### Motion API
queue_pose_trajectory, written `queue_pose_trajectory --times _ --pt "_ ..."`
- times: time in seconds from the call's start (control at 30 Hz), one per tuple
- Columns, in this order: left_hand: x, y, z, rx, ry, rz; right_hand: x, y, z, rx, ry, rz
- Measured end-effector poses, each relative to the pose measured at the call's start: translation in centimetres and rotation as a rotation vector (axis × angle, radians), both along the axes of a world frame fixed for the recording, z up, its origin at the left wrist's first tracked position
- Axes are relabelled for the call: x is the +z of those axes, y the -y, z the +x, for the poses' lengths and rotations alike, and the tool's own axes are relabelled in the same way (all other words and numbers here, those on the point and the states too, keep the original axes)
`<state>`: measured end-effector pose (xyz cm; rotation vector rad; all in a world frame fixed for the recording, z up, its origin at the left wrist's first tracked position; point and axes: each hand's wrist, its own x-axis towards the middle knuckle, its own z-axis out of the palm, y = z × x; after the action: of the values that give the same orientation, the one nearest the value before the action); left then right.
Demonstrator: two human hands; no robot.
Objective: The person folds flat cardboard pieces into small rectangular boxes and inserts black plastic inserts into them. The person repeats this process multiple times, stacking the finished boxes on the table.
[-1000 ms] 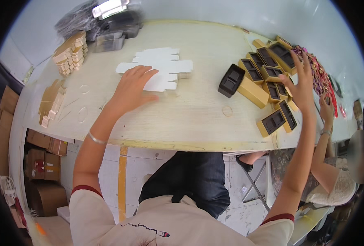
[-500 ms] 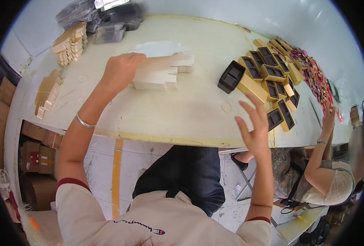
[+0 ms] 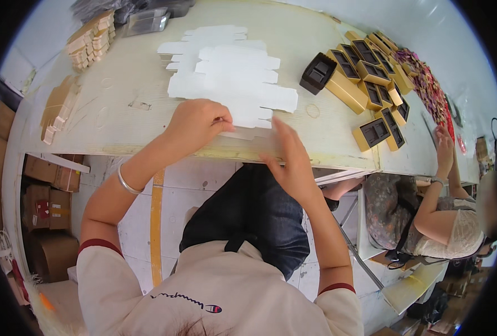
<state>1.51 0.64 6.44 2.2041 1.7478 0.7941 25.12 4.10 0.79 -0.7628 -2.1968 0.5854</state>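
Observation:
White flat carton blanks (image 3: 231, 70) lie spread in an overlapping fan across the middle of the table. At their near end, close to the front edge, my left hand (image 3: 201, 123) is closed with finger and thumb on the nearest carton blank (image 3: 247, 133). My right hand (image 3: 290, 162) is at the right end of that blank, thumb and fingers apart. It is slightly blurred, and whether its fingertips touch the card is unclear.
Gold boxes with black inserts (image 3: 371, 78) are grouped at the right, a black tray (image 3: 318, 73) beside them. Stacked carton pieces (image 3: 90, 42) and a smaller stack (image 3: 60, 109) stand left. A co-worker's hand (image 3: 443, 148) is at far right, near reddish wrapped pieces (image 3: 427, 84).
The stacked white blanks now lie fanned out toward me. My left hand has come nearer and rightward; my right hand has moved left to the near end of the blanks.

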Motion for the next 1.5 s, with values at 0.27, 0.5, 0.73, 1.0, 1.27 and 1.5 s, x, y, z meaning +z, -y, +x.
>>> queue_pose_trajectory --times 0.27,0.5,0.73,1.0,1.27,1.5 --pt "5.4 -1.4 -2.4 0.214 0.235 0.455 1.6 -4.6 -5.3 -0.214 -0.456 -0.652" --pt "4.9 2.1 -11.5 0.552 0.7 1.051 1.3 -9.7 -7.2 -0.455 -0.256 -0.285" --pt "-0.2 12.5 -15.3 0.618 1.098 1.146 1.9 -11.0 -8.5 -0.446 0.324 0.047" --pt "-6.0 18.9 -15.7 0.761 1.205 1.123 4.3 -14.7 -7.9 -0.304 0.559 0.283" --pt "-5.7 19.8 -14.5 1.015 1.2 1.226 8.9 -16.0 -8.8 -0.186 0.674 -0.276" --pt "-5.8 18.9 -12.2 1.043 0.497 1.42 10.9 -21.4 -12.7 -0.334 0.224 -0.343"
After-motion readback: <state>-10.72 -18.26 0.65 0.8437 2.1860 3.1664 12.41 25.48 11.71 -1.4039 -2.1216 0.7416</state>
